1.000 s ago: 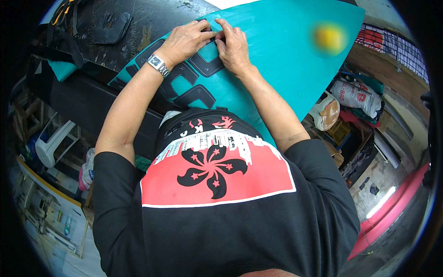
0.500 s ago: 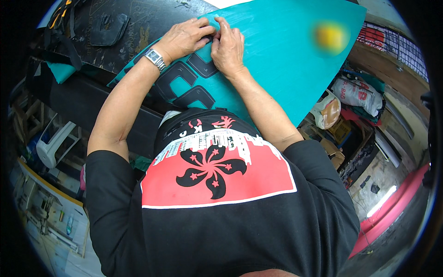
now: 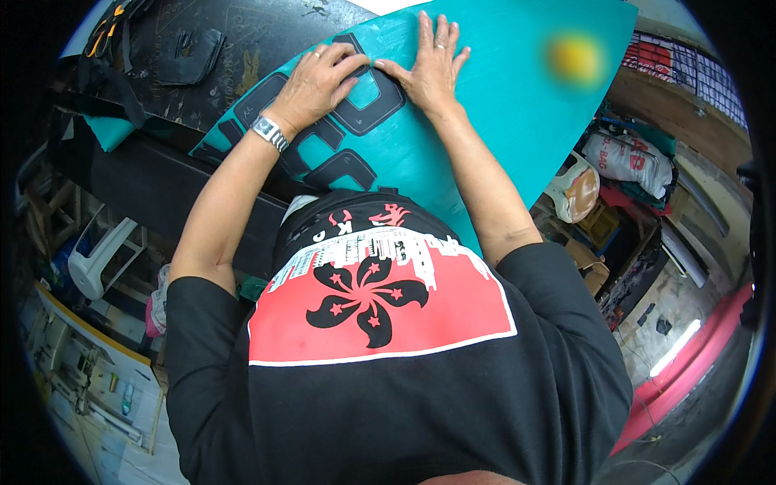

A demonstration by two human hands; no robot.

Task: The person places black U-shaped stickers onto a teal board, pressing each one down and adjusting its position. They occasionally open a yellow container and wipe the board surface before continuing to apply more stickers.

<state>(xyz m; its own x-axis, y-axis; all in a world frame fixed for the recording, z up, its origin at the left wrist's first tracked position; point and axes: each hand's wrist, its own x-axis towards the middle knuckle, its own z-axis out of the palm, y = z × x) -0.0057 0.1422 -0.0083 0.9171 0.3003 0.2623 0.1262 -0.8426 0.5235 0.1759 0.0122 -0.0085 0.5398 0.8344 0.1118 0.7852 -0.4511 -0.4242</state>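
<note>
A large teal sheet (image 3: pixel 517 121) lies over a dark worktop, its pointed end toward the left. Several flat black cut-out pieces, shaped like block letters, lie along its left part. My left hand (image 3: pixel 315 87) rests on a ring-shaped black cut-out (image 3: pixel 380 113), fingers bent and thumb apart from them, covering part of it. Just to the right, my right hand (image 3: pixel 432 71) is spread on the teal sheet. Its thumb reaches the upper edge of that cut-out, close to my left fingertips. Another black cut-out (image 3: pixel 343 168) lies nearer my body.
Dark flat pieces (image 3: pixel 191 58) are stacked on the black worktop (image 3: pixel 242 36). Orange-and-black handled tools (image 3: pixel 105 31) hang at far left. A white plastic stool (image 3: pixel 101 259) stands below left. On the right are a stuffed white bag (image 3: pixel 626 162) and pink rolls (image 3: pixel 687 380).
My right hand has opened from its bent-finger pose beside the left and spread upward to the right. My left hand has shifted slightly down, uncovering more of the cut-out.
</note>
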